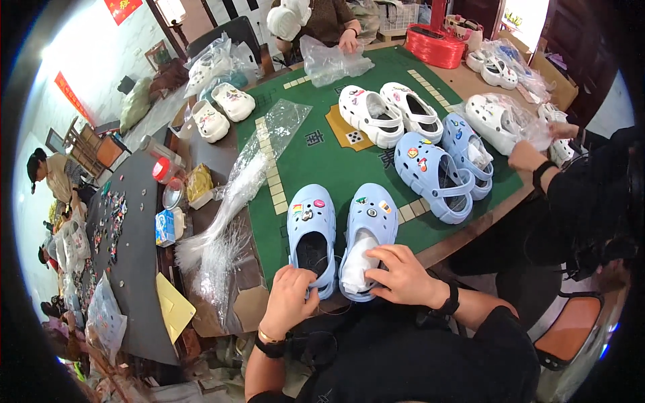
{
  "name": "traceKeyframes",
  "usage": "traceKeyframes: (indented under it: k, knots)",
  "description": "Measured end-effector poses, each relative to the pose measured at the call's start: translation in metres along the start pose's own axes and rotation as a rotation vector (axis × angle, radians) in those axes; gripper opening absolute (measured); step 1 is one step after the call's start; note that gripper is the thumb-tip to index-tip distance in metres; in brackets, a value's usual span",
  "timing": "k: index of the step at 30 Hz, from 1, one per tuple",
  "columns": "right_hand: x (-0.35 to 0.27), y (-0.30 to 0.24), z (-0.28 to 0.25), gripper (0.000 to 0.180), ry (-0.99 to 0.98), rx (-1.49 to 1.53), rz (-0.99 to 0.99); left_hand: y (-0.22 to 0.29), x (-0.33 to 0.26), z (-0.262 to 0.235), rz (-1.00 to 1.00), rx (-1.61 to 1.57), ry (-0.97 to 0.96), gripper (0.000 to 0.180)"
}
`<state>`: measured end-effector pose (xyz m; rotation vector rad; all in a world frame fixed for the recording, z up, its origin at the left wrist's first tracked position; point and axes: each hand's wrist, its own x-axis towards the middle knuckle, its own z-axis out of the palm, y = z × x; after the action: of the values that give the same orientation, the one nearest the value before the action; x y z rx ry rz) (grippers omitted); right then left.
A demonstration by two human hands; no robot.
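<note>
A crowded workroom surrounds you, and before you a green mat (322,168) covers much of a brown tabletop (470,77). Your left hand (290,300) comes up from the lower edge, its fingers curled over the heel of the left blue clog (312,232), gripping its back rim. Your right hand (402,275) lies bent at the wrist across the heel of the right blue clog (369,232), its fingers spread and pressing on the white paper stuffing (356,265) inside it. Both clogs stand side by side at the mat's near edge, toes pointing away from you, with small charms on their tops.

Count two more blue clogs (443,168) to the right on the mat and two white clogs (379,111) beyond them. Another white pair (222,111) sits off the mat to the left. Clear plastic bags (235,201) lie in a heap along the mat's left side. A person's hand (524,156) on the right holds a bagged white clog (500,121). A dark board (127,221) on the left carries many small charms.
</note>
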<state>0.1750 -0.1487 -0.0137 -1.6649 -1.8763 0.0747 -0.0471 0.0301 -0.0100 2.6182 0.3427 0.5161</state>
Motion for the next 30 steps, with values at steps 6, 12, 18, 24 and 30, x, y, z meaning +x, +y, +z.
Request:
traceKeyframes:
  k: [6, 12, 18, 24, 30]
  knots:
    - [0.004, 0.004, 0.006, 0.040, 0.005, -0.056, -0.045, 0.002, 0.014, 0.006, -0.027, -0.004, 0.104, 0.023]
    - [0.006, -0.001, 0.008, 0.042, 0.016, -0.187, -0.153, 0.016, 0.024, -0.002, -0.023, 0.000, 0.084, 0.033]
    - [0.011, -0.022, -0.006, 0.043, -0.047, -0.335, 0.088, 0.032, 0.036, 0.017, 0.308, 0.065, 0.132, 0.023]
    - [0.022, -0.016, 0.005, 0.044, -0.002, -0.169, 0.216, 0.046, 0.036, 0.006, 0.264, 0.135, -0.063, 0.019]
    - [0.025, -0.011, 0.012, 0.094, 0.104, -0.221, 0.309, 0.042, 0.041, 0.017, 0.382, 0.176, -0.050, 0.049]
